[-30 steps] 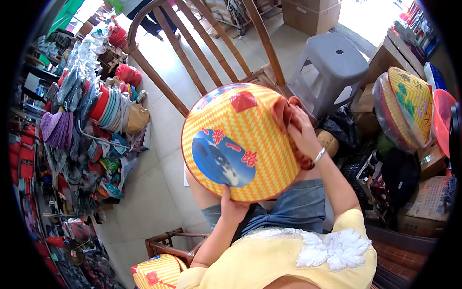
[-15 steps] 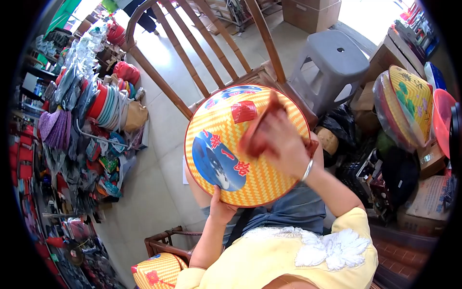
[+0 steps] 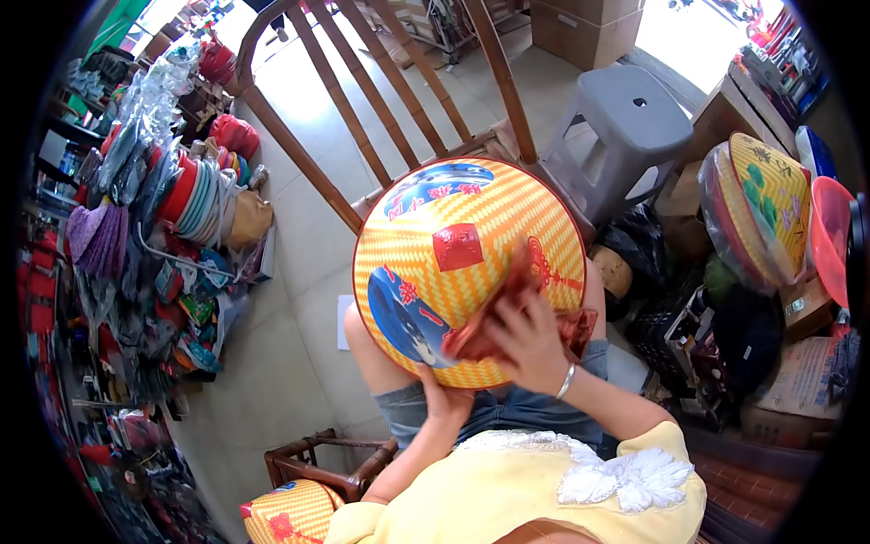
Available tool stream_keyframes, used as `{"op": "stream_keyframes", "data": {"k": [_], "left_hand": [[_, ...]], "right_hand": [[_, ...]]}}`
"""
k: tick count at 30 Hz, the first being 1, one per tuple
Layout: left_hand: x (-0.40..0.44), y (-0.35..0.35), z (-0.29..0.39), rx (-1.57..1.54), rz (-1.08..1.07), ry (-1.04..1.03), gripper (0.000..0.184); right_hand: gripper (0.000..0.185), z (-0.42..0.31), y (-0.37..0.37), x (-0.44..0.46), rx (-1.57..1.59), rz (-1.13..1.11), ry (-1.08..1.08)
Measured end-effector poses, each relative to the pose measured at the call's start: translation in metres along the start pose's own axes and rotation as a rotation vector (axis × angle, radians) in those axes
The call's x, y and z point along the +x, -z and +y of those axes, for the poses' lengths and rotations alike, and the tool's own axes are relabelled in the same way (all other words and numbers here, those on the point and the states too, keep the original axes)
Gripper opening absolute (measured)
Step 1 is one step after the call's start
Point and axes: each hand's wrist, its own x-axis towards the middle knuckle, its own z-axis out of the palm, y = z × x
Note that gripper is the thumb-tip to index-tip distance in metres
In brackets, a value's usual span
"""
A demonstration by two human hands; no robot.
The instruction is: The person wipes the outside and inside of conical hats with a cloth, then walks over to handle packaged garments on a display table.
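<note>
One patterned hat [image 3: 292, 512] lies lower left, beside the left sleeve [image 3: 355, 526]. Left hand [image 3: 442, 401] grips the near brim of the conical hat [image 3: 417, 240], thumb on top; fingers beneath hidden. Conical hat is over the thighs [image 3: 364, 352], crown up. Right hand [image 3: 533, 349]: blurred, fingers closed over red cloth [image 3: 489, 319] at the hat's near-right slope. Step, judged: rubbing the surface. Next move seems to call for a steady brim and even cloth pressure.
</note>
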Motion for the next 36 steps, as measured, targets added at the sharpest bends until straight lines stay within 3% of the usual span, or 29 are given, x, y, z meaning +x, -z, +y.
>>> {"op": "stream_keyframes", "data": {"k": [1, 2, 5, 8, 10, 13, 16, 17, 19, 20, 21, 22, 25, 28, 31, 36], "left_hand": [[-0.005, 0.001, -0.007, 0.103, -0.179, 0.077, 0.081], [-0.007, 0.001, -0.012, 0.133, -0.137, 0.057, 0.082], [-0.003, -0.001, 0.007, 0.140, -0.122, 0.068, 0.079], [0.003, -0.004, 0.017, 0.134, -0.012, 0.063, 0.072], [0.004, -0.008, 0.015, 0.140, -0.003, 0.074, 0.073], [0.005, -0.011, 0.005, 0.094, -0.005, 0.079, 0.074], [-0.001, -0.017, -0.022, -0.017, -0.016, 0.109, 0.074], [-0.008, -0.020, -0.030, 0.016, -0.166, 0.197, 0.072], [0.002, 0.008, -0.049, 0.023, -0.235, 0.290, 0.061], [-0.005, 0.001, -0.044, 0.038, -0.215, 0.290, 0.055], [-0.011, -0.005, -0.035, 0.054, -0.197, 0.292, 0.049], [-0.002, 0.011, -0.031, 0.033, -0.223, 0.275, 0.041], [0.005, 0.011, -0.009, 0.182, -0.138, 0.161, 0.058], [-0.001, 0.005, 0.033, 0.263, 0.038, 0.061, 0.066], [0.004, 0.014, 0.067, 0.272, -0.044, -0.023, 0.064], [0.004, 0.022, 0.014, 0.186, -0.105, -0.017, 0.061]], "right_hand": [[0.062, -0.005, -0.005, -0.004, -0.036, -0.062, 0.119], [0.061, -0.001, -0.008, -0.005, -0.093, -0.082, 0.194], [0.059, 0.030, 0.003, 0.015, -0.073, -0.039, 0.149], [0.058, 0.081, 0.012, 0.039, 0.128, 0.168, -0.229], [0.052, 0.132, -0.001, 0.031, 0.102, 0.228, -0.367], [0.048, 0.134, 0.001, 0.020, 0.049, 0.252, -0.459], [0.060, 0.061, 0.005, 0.007, 0.064, 0.215, -0.419], [0.061, 0.041, 0.002, -0.002, 0.089, 0.197, -0.359], [0.062, 0.004, -0.025, -0.038, -0.046, 0.077, -0.156], [0.063, -0.014, -0.023, -0.047, -0.033, -0.120, -0.058], [0.063, -0.016, -0.025, -0.052, -0.065, -0.154, 0.138], [0.063, -0.010, -0.023, -0.047, -0.074, -0.141, 0.201], [0.063, 0.024, -0.002, -0.026, -0.076, -0.147, 0.258], [0.058, 0.060, 0.031, 0.001, -0.012, -0.057, -0.030], [0.052, 0.118, 0.010, -0.009, 0.163, 0.169, -0.335], [0.055, 0.060, 0.004, -0.010, 0.066, 0.184, -0.353]]}}
